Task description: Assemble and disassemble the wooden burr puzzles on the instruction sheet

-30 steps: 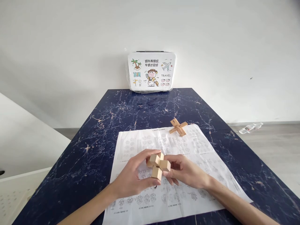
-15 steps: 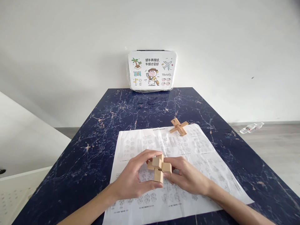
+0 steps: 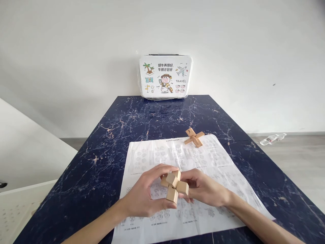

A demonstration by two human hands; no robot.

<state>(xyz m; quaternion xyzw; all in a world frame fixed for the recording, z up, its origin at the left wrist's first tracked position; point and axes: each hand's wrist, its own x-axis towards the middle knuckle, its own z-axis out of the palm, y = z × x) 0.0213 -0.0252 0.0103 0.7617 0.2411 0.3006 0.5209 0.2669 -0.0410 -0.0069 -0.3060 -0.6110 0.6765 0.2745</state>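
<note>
A wooden burr puzzle (image 3: 173, 186) of interlocked pale blocks is held between my two hands, above a printed sheet. My left hand (image 3: 144, 191) grips it from the left, fingers at the top block and thumb under the lowest one. From the right, my right hand (image 3: 205, 189) pinches its right side; some of those fingertips are hidden behind the blocks. Beneath both hands lies the white instruction sheet (image 3: 142, 156), covered in small diagrams. At its far edge rests a second wooden puzzle (image 3: 194, 137), cross-shaped, with a dark mark on one piece.
The dark blue marbled table (image 3: 122, 118) reaches to the wall. At its far end stands a white cartoon-printed case (image 3: 165, 76) in clear plastic. A clear plastic bottle (image 3: 273, 139) lies on the floor at right. A cream perforated container (image 3: 20, 206) is at lower left.
The held puzzle has tilted and turned a little, its lower block swinging slightly. My right fingers have shifted on its side. The second puzzle and the sheet stay put.
</note>
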